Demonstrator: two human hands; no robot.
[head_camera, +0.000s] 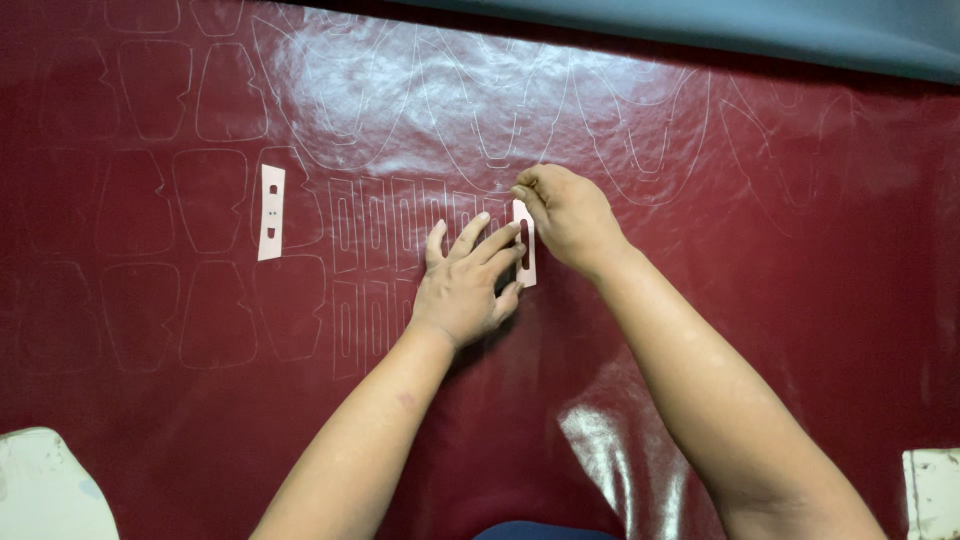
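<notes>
A glossy dark red leather sheet (700, 300) covers the work surface and bears many pale traced outlines. My left hand (465, 285) lies flat on it, fingertips pressing down a narrow white slotted template (526, 262). My right hand (565, 215) is closed at the template's top edge, fingers pinched as if around a thin marking tool that I cannot make out. A second narrow white template (271, 212) lies loose on the sheet to the left, apart from both hands.
Rows of traced slotted rectangles (375, 260) sit left of my left hand, with larger curved outlines (450, 110) above. A grey-blue surface (800, 30) borders the far edge. White pieces lie at the near left corner (45, 485) and near right corner (932, 490).
</notes>
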